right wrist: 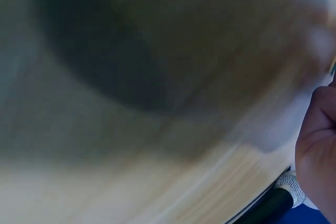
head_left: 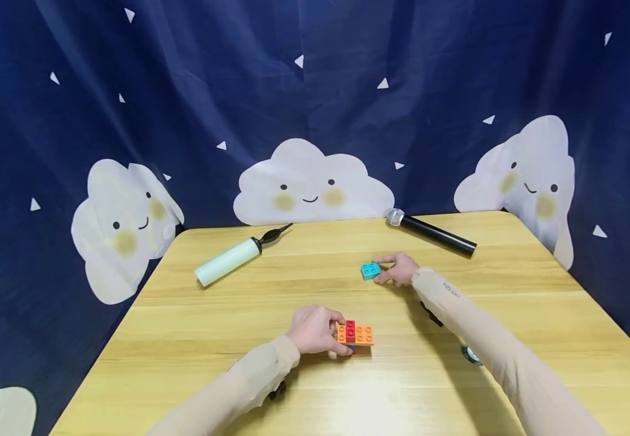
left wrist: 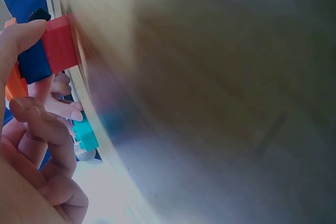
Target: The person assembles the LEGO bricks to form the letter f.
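In the head view my left hand (head_left: 314,330) grips a small stack of toy building bricks near the middle of the table. On its top sits a red brick (head_left: 350,331), across a longer orange brick (head_left: 366,335). The left wrist view shows a blue brick (left wrist: 35,61) beneath the orange one, then another red brick (left wrist: 61,46) at the bottom. Farther back, my right hand (head_left: 401,270) pinches a teal brick (head_left: 371,270) between thumb and finger, at or just above the tabletop; I cannot tell which. The right wrist view shows only part of that hand.
A pale green hand pump (head_left: 230,261) lies at the back left of the wooden table (head_left: 184,327). Toward the back right lies a black microphone (head_left: 437,235). A small round object (head_left: 471,355) is partly hidden by the right sleeve. A dark blue curtain (head_left: 195,91) hangs behind.
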Action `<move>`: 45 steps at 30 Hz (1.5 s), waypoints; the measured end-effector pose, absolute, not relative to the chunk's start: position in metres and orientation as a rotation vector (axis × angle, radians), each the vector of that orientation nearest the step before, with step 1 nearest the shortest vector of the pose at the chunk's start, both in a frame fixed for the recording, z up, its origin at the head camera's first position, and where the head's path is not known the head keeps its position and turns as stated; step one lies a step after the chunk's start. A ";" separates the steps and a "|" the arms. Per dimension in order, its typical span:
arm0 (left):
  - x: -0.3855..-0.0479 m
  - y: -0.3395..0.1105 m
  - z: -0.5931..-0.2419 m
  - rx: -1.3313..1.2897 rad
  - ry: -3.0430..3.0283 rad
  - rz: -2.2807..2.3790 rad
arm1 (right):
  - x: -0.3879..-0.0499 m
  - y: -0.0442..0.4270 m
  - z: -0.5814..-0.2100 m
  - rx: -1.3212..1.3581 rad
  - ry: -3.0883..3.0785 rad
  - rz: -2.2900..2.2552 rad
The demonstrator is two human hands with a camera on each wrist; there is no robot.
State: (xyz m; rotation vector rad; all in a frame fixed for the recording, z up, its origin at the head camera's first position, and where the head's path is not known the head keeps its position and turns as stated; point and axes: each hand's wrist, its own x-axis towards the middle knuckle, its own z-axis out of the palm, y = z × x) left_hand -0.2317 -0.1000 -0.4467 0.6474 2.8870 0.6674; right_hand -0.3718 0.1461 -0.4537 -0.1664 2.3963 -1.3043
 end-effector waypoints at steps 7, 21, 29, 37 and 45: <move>-0.232 -0.098 -0.446 0.665 2.878 0.661 | -0.363 0.144 -0.456 -0.227 2.400 -1.301; -0.251 -0.095 -0.444 0.643 2.926 0.645 | -0.308 0.138 -0.420 -0.525 2.336 -1.250; -0.254 -0.092 -0.445 0.650 2.941 0.605 | -0.277 0.131 -0.394 -0.669 2.292 -1.296; -0.254 -0.091 -0.445 0.641 2.955 0.584 | -0.266 0.123 -0.393 -0.769 2.363 -1.208; -0.253 -0.093 -0.445 0.651 2.955 0.587 | -0.261 0.121 -0.395 -0.742 2.406 -1.220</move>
